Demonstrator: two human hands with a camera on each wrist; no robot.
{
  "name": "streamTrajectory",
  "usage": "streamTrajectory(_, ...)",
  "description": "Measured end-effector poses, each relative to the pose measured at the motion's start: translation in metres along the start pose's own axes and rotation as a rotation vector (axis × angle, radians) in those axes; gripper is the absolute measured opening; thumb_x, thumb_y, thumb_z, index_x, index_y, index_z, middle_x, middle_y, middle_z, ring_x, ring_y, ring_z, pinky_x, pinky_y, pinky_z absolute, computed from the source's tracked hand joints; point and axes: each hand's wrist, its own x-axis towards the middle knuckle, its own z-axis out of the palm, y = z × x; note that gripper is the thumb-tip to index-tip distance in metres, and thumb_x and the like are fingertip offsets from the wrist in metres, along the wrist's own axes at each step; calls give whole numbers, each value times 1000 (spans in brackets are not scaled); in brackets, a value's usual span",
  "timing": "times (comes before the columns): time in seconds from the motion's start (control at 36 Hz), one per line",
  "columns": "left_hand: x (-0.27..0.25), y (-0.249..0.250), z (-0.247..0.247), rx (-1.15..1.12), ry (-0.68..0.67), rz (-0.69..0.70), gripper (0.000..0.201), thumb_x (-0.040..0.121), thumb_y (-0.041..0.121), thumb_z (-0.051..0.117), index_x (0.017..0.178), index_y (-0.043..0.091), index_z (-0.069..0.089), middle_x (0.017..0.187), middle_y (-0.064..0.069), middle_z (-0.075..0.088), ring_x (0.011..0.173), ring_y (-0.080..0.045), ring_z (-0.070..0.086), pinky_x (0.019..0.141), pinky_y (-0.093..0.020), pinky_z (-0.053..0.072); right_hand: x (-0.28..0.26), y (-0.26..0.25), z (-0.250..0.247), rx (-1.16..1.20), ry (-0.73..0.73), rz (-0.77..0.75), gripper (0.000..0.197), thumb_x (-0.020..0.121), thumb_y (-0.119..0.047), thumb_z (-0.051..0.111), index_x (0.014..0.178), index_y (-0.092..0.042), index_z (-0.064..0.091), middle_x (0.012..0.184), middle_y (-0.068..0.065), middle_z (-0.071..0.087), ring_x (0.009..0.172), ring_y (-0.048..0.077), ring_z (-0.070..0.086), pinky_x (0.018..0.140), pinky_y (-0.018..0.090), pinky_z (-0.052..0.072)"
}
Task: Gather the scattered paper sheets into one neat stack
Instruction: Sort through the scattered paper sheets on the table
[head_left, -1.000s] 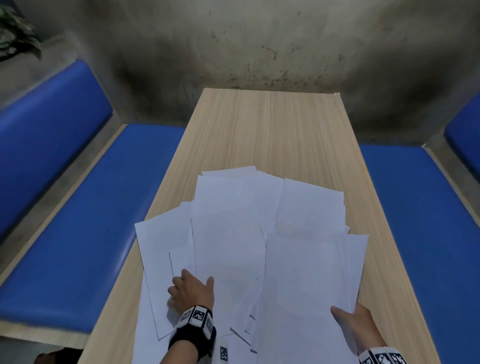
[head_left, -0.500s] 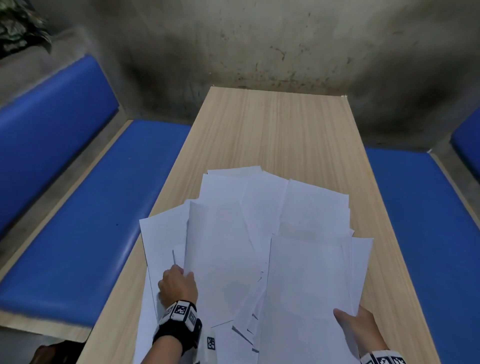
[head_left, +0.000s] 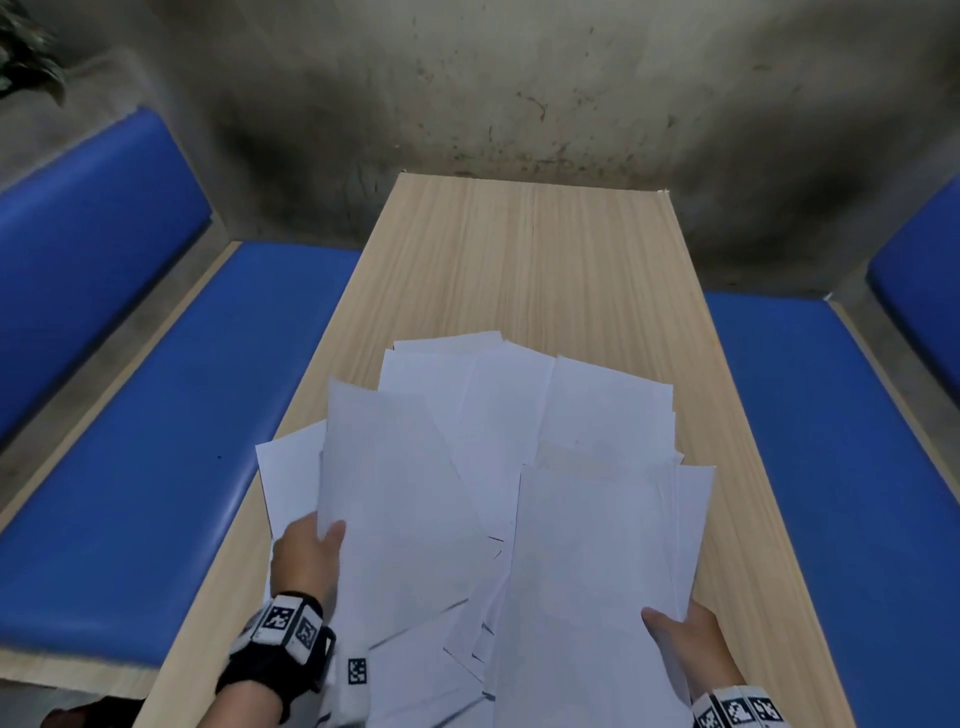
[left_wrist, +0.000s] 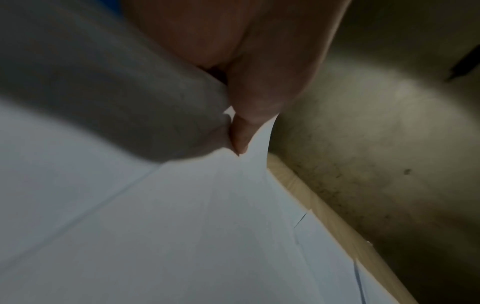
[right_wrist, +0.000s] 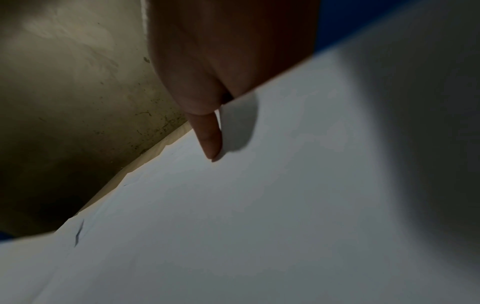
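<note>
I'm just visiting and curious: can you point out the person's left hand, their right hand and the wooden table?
left hand (head_left: 306, 558), head view, on the back of the hand.
right hand (head_left: 688, 647), head view, on the palm side beside the sheets.
wooden table (head_left: 530, 260), head view, on its bare far end.

Light wood table (head_left: 530, 260); overlapping white paper sheets (head_left: 597, 415) on near half.
</note>
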Motion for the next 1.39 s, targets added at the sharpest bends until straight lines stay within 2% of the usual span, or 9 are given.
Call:
streamTrajectory(0.11,-3,38,-39,15,30,244,8,90,11,58,92,11,65,85,-10,66,83,-32,62,64,-32,43,-4,-8,-2,-44,-14,-34,32,89,9,53,74,-19,54,78,-4,57,70,8,52,84,31,42)
streamTrajectory(0.22,-4,79,-73,-29,32,420,14,88,6,66,101,7,69,88,-8,68,84,-28,65,71,-38,49,-1,-9,-4,-67,-36,-49,22,90,7,52,86,-15,57,82,-3,61,71,6,53,60,20,40)
streamTrajectory(0.39,-5,119,-106,-313,-185,505,31,87,3,66,92,33,64,76,33,71,71,14,67,66,-13,52,-3,-13,-3,-41,-56,-34,22,90,9,48,94,-11,56,79,-4,60,71,9,56,46,15,45)
streamTrajectory(0.64,-10,127,-30,-329,-419,345,42,80,-10,69,116,10,60,102,-3,73,101,-29,70,86,-37,57,7,-5,-7,-120,-80,25,21,87,6,51,90,-12,61,86,2,69,78,16,64,59,26,47)
streamTrajectory(0.75,-36,117,31,-275,-489,232,40,78,-17,55,97,19,59,81,7,67,63,1,68,51,-8,49,16,-1,-10,-88,-107,104,33,84,9,45,114,2,59,95,10,70,88,27,65,68,32,49)
streamTrajectory(0.89,-46,80,102,-219,-577,143,44,72,-3,48,107,21,60,106,-6,71,91,-20,69,83,-33,59,30,7,-8,143,-157,284,55,89,-39,62,128,-2,52,111,9,66,99,26,64,102,41,44)
streamTrajectory(1.0,-54,69,137,27,-636,233,44,85,-4,40,123,13,53,121,-8,62,100,-19,59,85,-20,46,31,13,1,119,-120,175,45,88,1,63,130,10,48,100,10,67,90,26,64,90,36,52)
streamTrajectory(1.17,-21,69,139,157,-132,143,26,86,12,53,110,14,63,118,-9,56,107,-25,54,87,-38,51,29,10,3,-1,-83,128,23,81,16,56,91,-1,66,91,18,71,90,37,67,94,50,49)
streamTrajectory(1.39,28,77,135,241,-181,23,55,90,28,59,138,10,40,134,-14,48,122,-32,49,98,-42,46,34,16,1,-35,-100,98,22,81,15,59,94,-1,65,92,18,69,87,36,64,95,53,47)
